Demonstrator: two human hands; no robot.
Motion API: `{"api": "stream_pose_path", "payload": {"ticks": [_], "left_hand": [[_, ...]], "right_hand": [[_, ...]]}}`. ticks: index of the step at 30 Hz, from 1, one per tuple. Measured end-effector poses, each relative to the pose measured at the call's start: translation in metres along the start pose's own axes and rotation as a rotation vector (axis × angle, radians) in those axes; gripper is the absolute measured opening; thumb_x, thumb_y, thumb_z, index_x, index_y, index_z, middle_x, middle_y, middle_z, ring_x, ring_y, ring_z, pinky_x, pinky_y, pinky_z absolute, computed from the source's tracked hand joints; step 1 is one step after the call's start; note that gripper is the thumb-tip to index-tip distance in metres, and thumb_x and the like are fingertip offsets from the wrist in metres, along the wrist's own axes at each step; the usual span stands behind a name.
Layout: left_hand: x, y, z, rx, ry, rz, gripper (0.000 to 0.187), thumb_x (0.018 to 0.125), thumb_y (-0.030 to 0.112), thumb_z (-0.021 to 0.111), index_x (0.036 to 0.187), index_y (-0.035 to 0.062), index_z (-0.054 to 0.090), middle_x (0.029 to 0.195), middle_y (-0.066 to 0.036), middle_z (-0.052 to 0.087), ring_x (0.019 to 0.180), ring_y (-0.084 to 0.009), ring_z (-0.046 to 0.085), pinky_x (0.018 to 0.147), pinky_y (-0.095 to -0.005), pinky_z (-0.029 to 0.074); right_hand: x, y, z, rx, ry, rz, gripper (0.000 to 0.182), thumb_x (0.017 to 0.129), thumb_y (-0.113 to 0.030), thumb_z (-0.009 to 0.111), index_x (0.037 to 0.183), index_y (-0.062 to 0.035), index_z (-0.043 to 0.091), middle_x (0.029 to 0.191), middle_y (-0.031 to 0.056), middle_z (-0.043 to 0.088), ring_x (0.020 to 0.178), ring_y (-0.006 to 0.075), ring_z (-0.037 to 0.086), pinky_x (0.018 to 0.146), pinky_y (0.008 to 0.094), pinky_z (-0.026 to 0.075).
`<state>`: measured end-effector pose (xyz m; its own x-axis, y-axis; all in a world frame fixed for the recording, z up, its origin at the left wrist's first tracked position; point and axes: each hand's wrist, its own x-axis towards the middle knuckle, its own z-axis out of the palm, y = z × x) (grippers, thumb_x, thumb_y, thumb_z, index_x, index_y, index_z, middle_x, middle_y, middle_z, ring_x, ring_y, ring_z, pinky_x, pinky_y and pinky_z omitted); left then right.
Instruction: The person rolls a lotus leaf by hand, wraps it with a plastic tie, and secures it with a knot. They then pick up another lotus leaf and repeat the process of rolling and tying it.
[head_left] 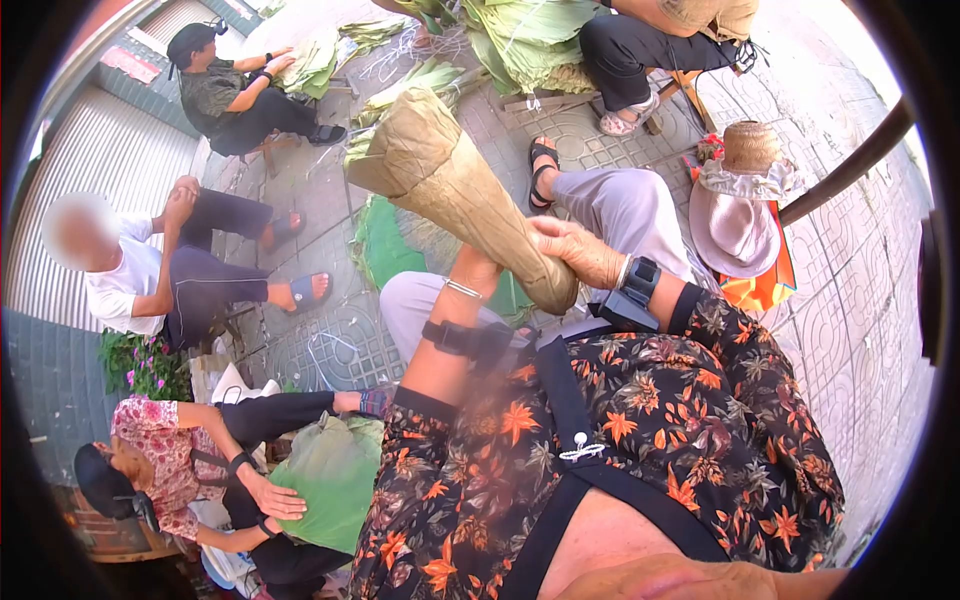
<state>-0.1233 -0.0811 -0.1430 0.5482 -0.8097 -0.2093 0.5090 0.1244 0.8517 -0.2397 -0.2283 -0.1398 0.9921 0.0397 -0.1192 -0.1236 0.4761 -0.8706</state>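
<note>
A large cone-shaped bundle of dried tan leaves (pixel 470 185) slants across my lap, its wide end up and to the left, its narrow end near my waist. My right hand (pixel 578 250) is closed on the lower part of the bundle from the right side. My left hand (pixel 477 264) presses against its left side and underside, with the fingers hidden behind the leaves. Below the bundle, a big green leaf (pixel 382 240) lies on the ground before my knees.
A stack of pale green leaves (pixel 525 45) lies ahead, with a seated person (pixel 640 60) beside it. Hats (pixel 735 225) sit over an orange bag (pixel 755 290) to the right. Other people sit along the left, one (pixel 165 460) with a green leaf bundle (pixel 330 480).
</note>
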Motion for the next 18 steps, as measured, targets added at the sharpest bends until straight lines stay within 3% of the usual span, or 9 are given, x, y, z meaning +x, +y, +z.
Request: {"api": "stream_pose_path", "payload": {"ticks": [3,6,9,11,12,15,16,18], "left_hand": [[0.002,0.008,-0.002,0.387,0.029,0.088,0.025,0.081,0.018,0.067,0.102,0.0061,0.060,0.099,-0.004,0.062,0.091,-0.0144,0.058,0.077,-0.0300,0.047],[0.002,0.008,-0.006,0.563,-0.029,0.195,0.022,0.082,0.017,0.066,0.101,0.0058,0.060,0.102,-0.004,0.061,0.092,-0.0161,0.057,0.077,-0.0310,0.046],[-0.003,0.014,-0.008,0.615,-0.021,0.169,0.046,0.081,0.023,0.070,0.120,0.0053,0.051,0.113,-0.003,0.057,0.101,-0.0146,0.055,0.086,-0.0315,0.048],[0.008,-0.003,-0.024,0.435,0.028,0.151,0.047,0.083,0.023,0.068,0.123,0.0058,0.050,0.117,-0.004,0.056,0.104,-0.0155,0.054,0.088,-0.0328,0.047],[0.013,-0.011,-0.031,0.345,0.056,0.136,0.047,0.084,0.023,0.067,0.124,0.0061,0.049,0.119,-0.004,0.055,0.106,-0.0159,0.054,0.089,-0.0334,0.047],[-0.001,0.005,0.012,-0.013,0.122,-0.104,0.043,0.088,0.026,0.062,0.124,0.0068,0.049,0.121,-0.006,0.055,0.107,-0.0187,0.055,0.092,-0.0354,0.046],[0.003,0.002,0.016,-0.111,0.187,-0.111,0.042,0.091,0.031,0.056,0.125,0.0071,0.049,0.123,-0.008,0.055,0.111,-0.0212,0.054,0.095,-0.0388,0.044],[-0.002,-0.001,0.019,-0.300,0.115,-0.082,0.044,0.093,0.036,0.053,0.125,0.0067,0.049,0.124,-0.009,0.054,0.113,-0.0217,0.052,0.098,-0.0401,0.041]], "right_hand": [[0.000,0.009,-0.002,0.077,-0.027,0.048,0.065,0.087,-0.034,0.064,0.134,0.0030,0.039,0.123,0.0098,0.053,0.109,0.0143,0.051,0.094,0.0284,0.040],[0.001,0.010,-0.005,0.098,0.022,0.119,0.056,0.088,-0.026,0.064,0.132,0.0018,0.042,0.118,0.0078,0.056,0.103,0.0124,0.055,0.089,0.0275,0.045],[-0.001,0.007,-0.005,0.070,0.072,0.153,0.048,0.087,-0.024,0.065,0.123,0.0032,0.050,0.107,0.0071,0.061,0.091,0.0109,0.060,0.080,0.0255,0.049],[-0.002,-0.007,-0.001,0.096,0.101,0.197,0.041,0.086,-0.023,0.067,0.115,0.0035,0.057,0.098,0.0058,0.064,0.082,0.0097,0.061,0.073,0.0243,0.050],[0.000,-0.006,0.001,0.081,0.174,0.149,0.029,0.084,-0.021,0.069,0.102,0.0017,0.064,0.086,0.0033,0.066,0.071,0.0083,0.061,0.064,0.0235,0.051],[0.005,-0.006,0.002,0.091,0.359,0.013,0.024,0.077,-0.021,0.077,0.082,-0.0024,0.063,0.077,0.0026,0.063,0.066,0.0098,0.059,0.059,0.0250,0.049],[0.007,-0.008,0.003,0.139,0.389,-0.026,0.023,0.077,-0.020,0.077,0.079,-0.0037,0.061,0.075,0.0024,0.062,0.065,0.0098,0.059,0.057,0.0249,0.049],[0.007,-0.013,0.004,0.222,0.451,-0.076,0.024,0.076,-0.019,0.078,0.076,-0.0043,0.058,0.073,0.0033,0.062,0.062,0.0102,0.058,0.055,0.0247,0.049]]}}
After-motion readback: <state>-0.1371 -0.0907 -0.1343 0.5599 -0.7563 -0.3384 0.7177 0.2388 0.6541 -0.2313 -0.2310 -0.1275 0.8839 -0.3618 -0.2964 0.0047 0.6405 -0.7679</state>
